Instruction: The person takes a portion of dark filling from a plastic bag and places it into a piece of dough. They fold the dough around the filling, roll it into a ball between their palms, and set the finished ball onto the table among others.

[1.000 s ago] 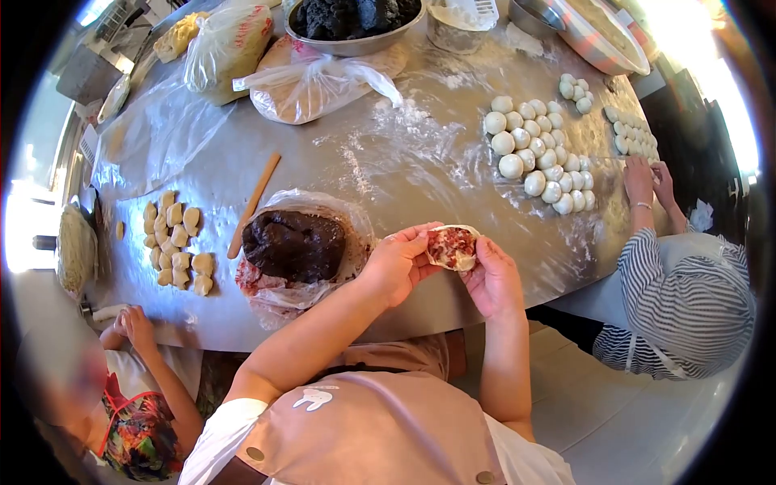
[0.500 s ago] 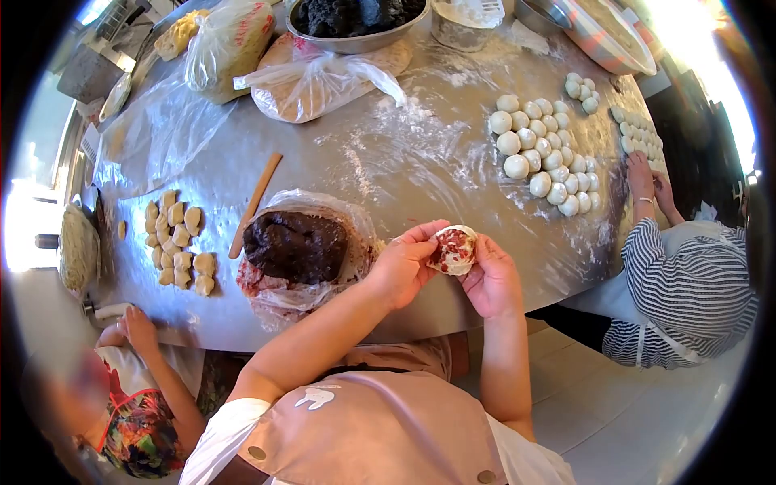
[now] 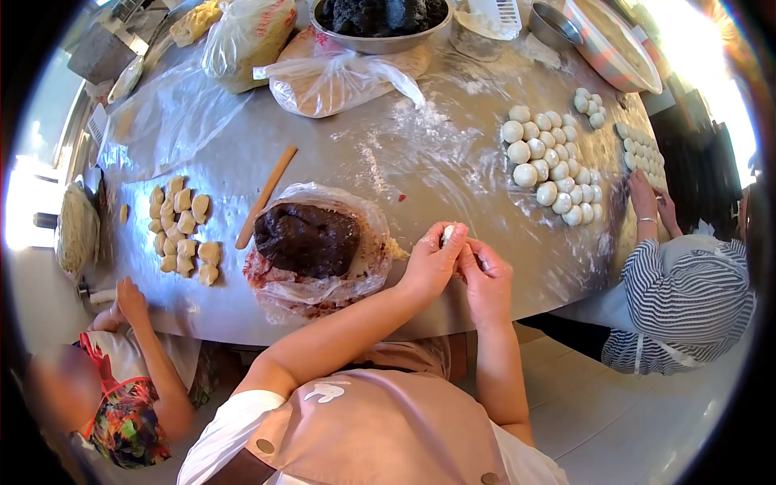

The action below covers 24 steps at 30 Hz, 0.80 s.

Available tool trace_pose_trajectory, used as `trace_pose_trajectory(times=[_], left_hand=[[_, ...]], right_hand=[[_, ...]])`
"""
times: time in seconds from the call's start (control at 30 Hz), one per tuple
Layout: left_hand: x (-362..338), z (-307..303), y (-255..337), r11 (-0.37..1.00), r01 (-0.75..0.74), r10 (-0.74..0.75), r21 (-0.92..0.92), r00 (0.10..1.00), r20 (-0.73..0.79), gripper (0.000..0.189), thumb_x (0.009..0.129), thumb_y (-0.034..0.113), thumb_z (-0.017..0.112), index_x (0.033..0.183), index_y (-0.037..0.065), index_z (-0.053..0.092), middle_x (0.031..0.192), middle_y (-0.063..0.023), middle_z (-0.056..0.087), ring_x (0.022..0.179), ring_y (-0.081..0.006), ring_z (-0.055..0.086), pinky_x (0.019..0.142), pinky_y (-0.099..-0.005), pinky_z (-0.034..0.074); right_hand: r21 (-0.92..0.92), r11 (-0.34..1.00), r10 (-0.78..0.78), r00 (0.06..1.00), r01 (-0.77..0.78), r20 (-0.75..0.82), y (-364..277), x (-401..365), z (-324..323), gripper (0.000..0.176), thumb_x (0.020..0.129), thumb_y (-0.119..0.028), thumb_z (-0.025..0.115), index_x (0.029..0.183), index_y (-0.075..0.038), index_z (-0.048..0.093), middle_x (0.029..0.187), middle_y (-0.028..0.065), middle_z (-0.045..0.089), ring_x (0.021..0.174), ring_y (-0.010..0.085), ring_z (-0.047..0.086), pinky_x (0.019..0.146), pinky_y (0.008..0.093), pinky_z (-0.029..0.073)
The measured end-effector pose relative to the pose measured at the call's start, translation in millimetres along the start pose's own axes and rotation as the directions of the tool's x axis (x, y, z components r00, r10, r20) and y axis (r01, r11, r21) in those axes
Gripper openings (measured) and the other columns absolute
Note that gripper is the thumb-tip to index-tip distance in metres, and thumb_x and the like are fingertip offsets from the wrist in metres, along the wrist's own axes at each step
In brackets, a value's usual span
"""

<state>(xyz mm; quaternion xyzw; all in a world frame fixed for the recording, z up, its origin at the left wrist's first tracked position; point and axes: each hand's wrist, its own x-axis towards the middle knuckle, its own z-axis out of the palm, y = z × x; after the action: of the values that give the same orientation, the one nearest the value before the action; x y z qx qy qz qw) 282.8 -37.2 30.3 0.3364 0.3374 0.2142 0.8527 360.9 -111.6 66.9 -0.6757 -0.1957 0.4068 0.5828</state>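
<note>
My left hand point(image 3: 435, 263) is closed round a filled dough piece point(image 3: 448, 234), of which only a white bit shows by the thumb. My right hand point(image 3: 487, 283) meets it from the right, fingers curled in and pressed against the same piece. Most of the dough and its filling is hidden by my fingers. Left of my hands, a block of dark brown paste point(image 3: 307, 240) lies on an opened plastic bag point(image 3: 373, 271) smeared with red. A small red bit point(image 3: 402, 197) lies on the metal table point(image 3: 339, 153) beyond my hands.
Several white dough balls point(image 3: 558, 166) stand in rows at right. Tan dough pieces point(image 3: 184, 230) and a wooden stick point(image 3: 267, 198) lie left. A bowl of black paste point(image 3: 380, 40) and bags point(image 3: 246, 48) are at the back. Co-workers' hands point(image 3: 644, 202) point(image 3: 129, 303) are at both sides.
My hands have closed together over the dough, hiding the red filling that was showing before. The view has shifted slightly. A red bit now shows on the table.
</note>
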Motion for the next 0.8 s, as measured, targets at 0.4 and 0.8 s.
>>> trace_pose_trajectory(times=[0.4,0.8], left_hand=[[0,-1,-2,0.981,0.044,-0.066,-0.190,0.992,-0.109,0.033,0.102,0.029,0.039,0.120,0.005,0.053,0.106,-0.0045,0.058,0.096,-0.0125,0.057,0.081,-0.0272,0.050],[-15,8,7,0.980,-0.189,0.183,0.057,0.979,0.095,0.040,0.095,0.022,0.057,0.126,-0.001,0.045,0.104,-0.0061,0.057,0.095,-0.0088,0.053,0.081,-0.0247,0.047]], right_hand=[[0.339,0.941,0.010,0.998,0.012,-0.064,-2,0,-7,0.020,0.096,-0.016,0.054,0.104,0.000,0.061,0.094,0.0034,0.062,0.082,0.0087,0.058,0.071,0.0228,0.048],[0.046,0.987,-0.153,0.986,0.157,-0.068,-5,-5,1,0.016,0.095,-0.010,0.055,0.101,0.002,0.063,0.092,0.0037,0.063,0.082,0.0084,0.059,0.074,0.0235,0.050]])
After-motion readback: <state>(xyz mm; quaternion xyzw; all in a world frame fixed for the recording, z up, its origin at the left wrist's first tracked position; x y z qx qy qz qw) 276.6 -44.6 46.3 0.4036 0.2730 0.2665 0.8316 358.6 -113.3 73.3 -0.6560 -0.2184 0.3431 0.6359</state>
